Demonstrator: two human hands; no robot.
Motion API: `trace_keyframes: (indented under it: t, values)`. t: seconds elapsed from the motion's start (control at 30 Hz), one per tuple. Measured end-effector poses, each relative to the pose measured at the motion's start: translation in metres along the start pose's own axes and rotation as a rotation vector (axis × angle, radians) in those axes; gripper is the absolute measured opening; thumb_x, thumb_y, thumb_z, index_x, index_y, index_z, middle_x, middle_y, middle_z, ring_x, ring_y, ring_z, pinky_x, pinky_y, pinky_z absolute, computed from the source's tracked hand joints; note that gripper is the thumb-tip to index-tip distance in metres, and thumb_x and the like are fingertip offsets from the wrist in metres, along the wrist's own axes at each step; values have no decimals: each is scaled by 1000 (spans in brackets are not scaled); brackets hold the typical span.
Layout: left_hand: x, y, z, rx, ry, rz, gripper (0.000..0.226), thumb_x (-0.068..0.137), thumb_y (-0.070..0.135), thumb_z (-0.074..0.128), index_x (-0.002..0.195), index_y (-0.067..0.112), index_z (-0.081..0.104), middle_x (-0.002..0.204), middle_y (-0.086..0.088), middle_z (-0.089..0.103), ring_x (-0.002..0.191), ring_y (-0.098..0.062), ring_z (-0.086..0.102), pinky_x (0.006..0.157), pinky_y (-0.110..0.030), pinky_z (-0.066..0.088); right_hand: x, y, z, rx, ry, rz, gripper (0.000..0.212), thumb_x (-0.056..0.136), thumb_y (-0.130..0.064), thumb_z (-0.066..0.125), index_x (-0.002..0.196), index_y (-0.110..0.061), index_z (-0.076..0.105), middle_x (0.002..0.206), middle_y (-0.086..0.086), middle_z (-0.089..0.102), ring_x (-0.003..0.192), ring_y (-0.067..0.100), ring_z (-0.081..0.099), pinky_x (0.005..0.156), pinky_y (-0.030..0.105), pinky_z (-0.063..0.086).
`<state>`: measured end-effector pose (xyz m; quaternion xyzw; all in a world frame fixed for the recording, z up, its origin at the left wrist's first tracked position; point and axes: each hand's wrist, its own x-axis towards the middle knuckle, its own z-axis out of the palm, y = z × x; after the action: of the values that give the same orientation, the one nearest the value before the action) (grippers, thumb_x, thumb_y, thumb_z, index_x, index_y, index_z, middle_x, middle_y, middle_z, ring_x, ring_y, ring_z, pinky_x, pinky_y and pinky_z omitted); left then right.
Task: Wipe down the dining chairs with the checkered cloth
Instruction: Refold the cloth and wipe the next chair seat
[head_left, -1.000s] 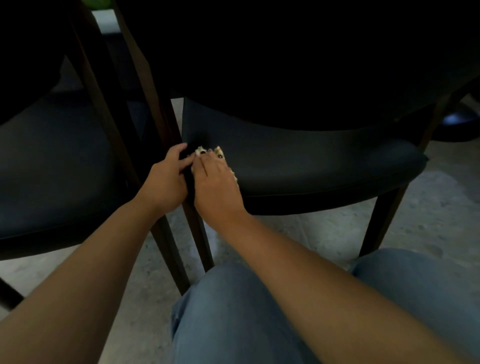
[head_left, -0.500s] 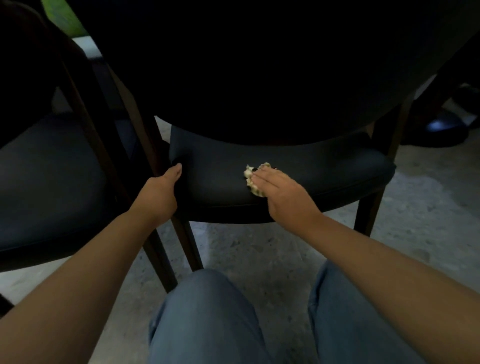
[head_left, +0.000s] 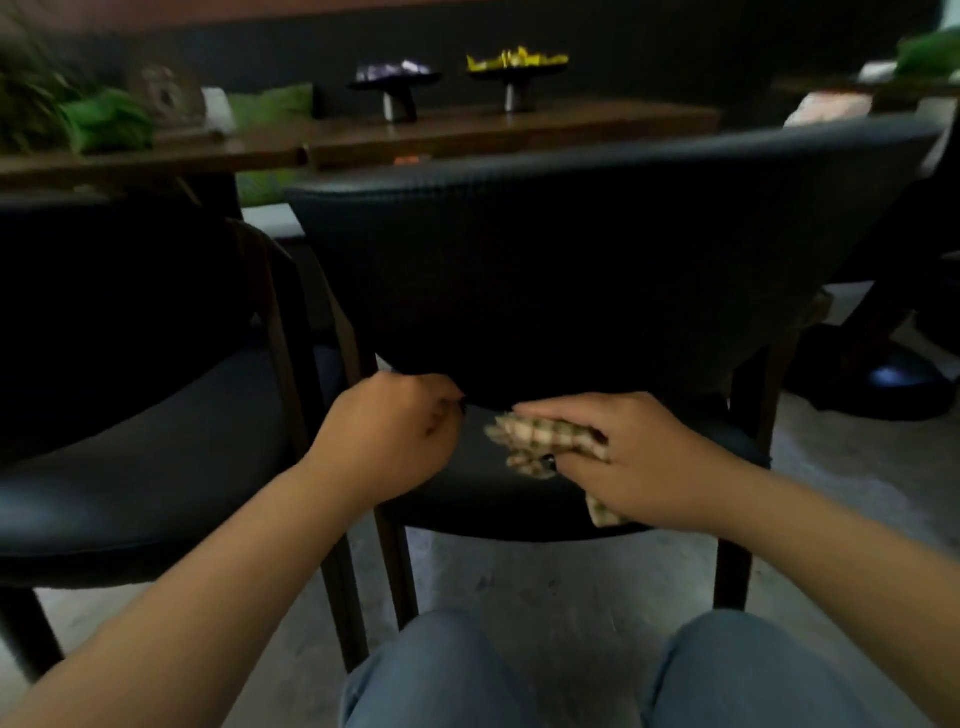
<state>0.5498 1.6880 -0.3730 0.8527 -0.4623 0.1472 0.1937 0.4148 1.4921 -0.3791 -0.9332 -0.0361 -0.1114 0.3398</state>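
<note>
A dark dining chair (head_left: 597, 270) with a curved padded back and wooden legs stands right in front of me. My right hand (head_left: 639, 462) is shut on the beige checkered cloth (head_left: 545, 439), bunched up just above the rear of the seat, below the backrest. My left hand (head_left: 395, 436) is curled at the seat's left rear corner beside the wooden back post; whether it grips the chair is hard to tell. A second dark chair (head_left: 130, 415) stands to the left, its seat level with my left forearm.
A long wooden table (head_left: 467, 132) runs behind the chairs, carrying two dark pedestal dishes (head_left: 395, 85), green foliage (head_left: 98, 122) and small items. My knees in blue jeans (head_left: 441, 675) are at the bottom. The floor (head_left: 545, 582) is grey concrete. Another chair base (head_left: 883, 379) is at the right.
The view has tilted up, showing the backrest and the table. My right hand lifted the cloth and moved it back along the seat. My left hand shifted from the seat's front corner toward the rear.
</note>
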Motion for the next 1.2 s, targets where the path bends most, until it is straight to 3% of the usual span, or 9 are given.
trace_keyframes:
  t: [0.13,0.3,0.43,0.53,0.63,0.8,0.93,1.03,1.2]
  values:
    - [11,31,-63,-80,194,133,27,87,34,52,90,19,74,75,8,71,70,-6,68,62,-31,58,-19,-60,-59,-52,126,-288,52,83,-13,68,132,-29,56,124,-23,59,115,-11,52,93,6,40]
    - [39,55,-118,-391,396,187,25,90,30,50,75,19,67,64,8,70,59,-7,68,58,-32,57,-15,-101,-121,-135,510,-536,44,79,-11,67,121,-24,60,115,-20,62,105,-10,59,87,5,42]
    - [83,61,-139,-438,441,194,24,93,29,47,78,24,66,55,7,66,42,-7,61,46,-17,49,23,-98,-165,-280,677,-441,42,82,-17,61,123,-22,62,114,-13,65,105,-2,60,91,7,41]
    - [131,53,-134,-391,310,64,25,96,26,48,77,25,65,60,7,69,44,-8,63,49,-21,50,60,-79,-188,-385,544,-97,34,80,-13,62,112,-23,69,105,-4,70,95,11,63,87,19,46]
    - [179,44,-122,-275,31,-33,26,97,23,46,77,25,62,64,8,71,51,-8,67,64,-33,57,90,-66,-198,-557,223,194,20,81,-16,61,98,-25,67,95,-1,68,82,18,64,78,35,55]
    - [244,39,-91,-22,-166,14,26,97,36,42,79,29,59,68,11,70,55,0,64,67,-36,57,109,-45,-194,-635,-272,416,13,84,-21,63,97,-23,67,92,-3,65,87,16,62,79,31,54]
    - [250,29,-58,-233,-381,-95,27,100,25,39,86,17,61,63,4,72,55,-11,70,61,-29,55,112,-36,-196,-596,-297,459,6,86,-22,60,90,-26,61,90,-4,62,82,14,62,77,32,55]
    - [247,26,-50,-344,-427,-198,27,100,26,40,88,15,61,61,1,72,52,-14,69,53,-26,55,115,-28,-192,-566,-295,513,5,88,-25,59,91,-28,56,90,-5,61,79,12,63,78,32,57]
    - [234,35,-39,-333,-515,-202,30,97,31,37,82,18,60,57,7,69,48,-5,65,53,-30,57,113,-28,-187,-551,-380,594,12,87,-26,57,96,-30,49,91,-10,56,79,11,59,75,32,54]
